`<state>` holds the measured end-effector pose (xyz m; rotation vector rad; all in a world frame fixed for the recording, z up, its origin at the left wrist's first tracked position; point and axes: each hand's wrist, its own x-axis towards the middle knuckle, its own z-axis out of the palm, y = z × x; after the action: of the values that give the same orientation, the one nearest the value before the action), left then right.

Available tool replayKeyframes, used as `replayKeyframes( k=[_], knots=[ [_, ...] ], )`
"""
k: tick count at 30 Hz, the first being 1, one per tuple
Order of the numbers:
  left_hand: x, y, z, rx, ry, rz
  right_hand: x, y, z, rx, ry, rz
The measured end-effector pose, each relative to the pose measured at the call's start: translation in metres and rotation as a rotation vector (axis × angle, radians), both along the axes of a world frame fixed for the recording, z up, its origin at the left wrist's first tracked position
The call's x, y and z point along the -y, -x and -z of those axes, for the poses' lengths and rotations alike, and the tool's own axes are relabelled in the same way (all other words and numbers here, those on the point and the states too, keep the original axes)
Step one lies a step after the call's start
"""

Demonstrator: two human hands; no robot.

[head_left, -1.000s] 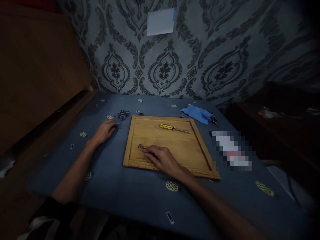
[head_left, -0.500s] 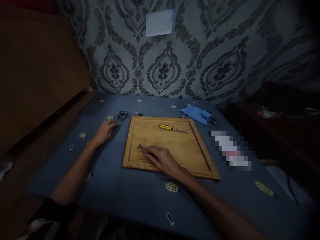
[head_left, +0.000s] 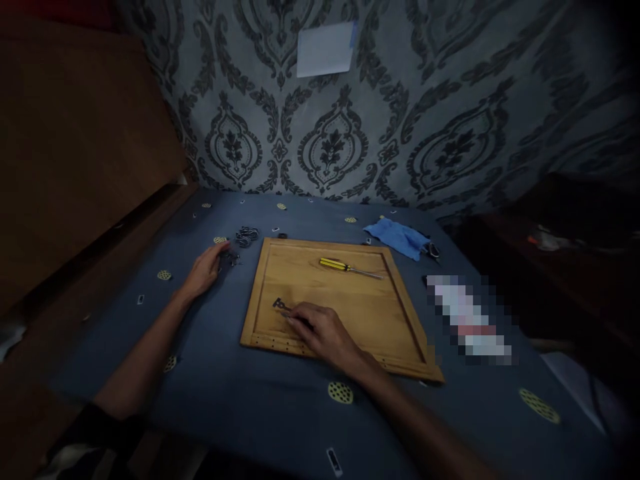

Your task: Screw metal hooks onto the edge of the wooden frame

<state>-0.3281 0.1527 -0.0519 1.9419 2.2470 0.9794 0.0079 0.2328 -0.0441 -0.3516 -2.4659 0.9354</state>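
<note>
On the blue patterned cloth lies a framed wooden panel (head_left: 345, 293), with a row of small holes along its near edge. Above its near left part, my right hand (head_left: 325, 333) pinches a small dark metal hinge (head_left: 280, 305) between thumb and fingers. A yellow-and-black screwdriver (head_left: 345, 267) rests on the panel's far half. Left of the panel, my left hand (head_left: 204, 272) hovers low with fingers stretched out, beside a small pile of dark screws (head_left: 232, 257). Several more metal hinges (head_left: 247, 235) lie in a heap just beyond.
Behind the panel to the right is a crumpled blue cloth (head_left: 397, 238) with a dark object at its end. A blurred-out packet (head_left: 467, 320) lies right of the panel. A patterned wall (head_left: 330, 147) closes off the back; a wooden cabinet (head_left: 85, 147) stands at left.
My left hand has drawn slightly back to the left, uncovering more of the screws. My right hand still holds the hinge over the panel. The view has shifted a little.
</note>
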Motion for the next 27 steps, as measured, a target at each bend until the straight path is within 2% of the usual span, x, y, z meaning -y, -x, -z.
replayKeyframes(
  k=[7,12,16,22,25,27],
  knots=[
    [0.002,0.001,0.000,0.012,-0.013,-0.073,0.000,0.000,-0.003,0.012,0.164,0.059],
    [0.001,-0.011,-0.009,-0.016,-0.033,-0.020,-0.001,0.002,-0.003,-0.005,0.288,0.106],
    [-0.001,-0.038,-0.022,-0.018,-0.045,0.090,-0.002,0.006,-0.001,-0.039,0.392,0.153],
    [0.001,-0.095,-0.039,0.030,-0.032,0.302,0.011,0.019,0.002,-0.113,0.572,0.227],
    [0.012,-0.112,-0.039,0.044,-0.010,0.376,0.023,0.029,0.002,-0.157,0.641,0.229],
    [0.021,-0.115,-0.034,0.047,0.004,0.386,0.031,0.036,0.002,-0.187,0.678,0.222]
  ],
)
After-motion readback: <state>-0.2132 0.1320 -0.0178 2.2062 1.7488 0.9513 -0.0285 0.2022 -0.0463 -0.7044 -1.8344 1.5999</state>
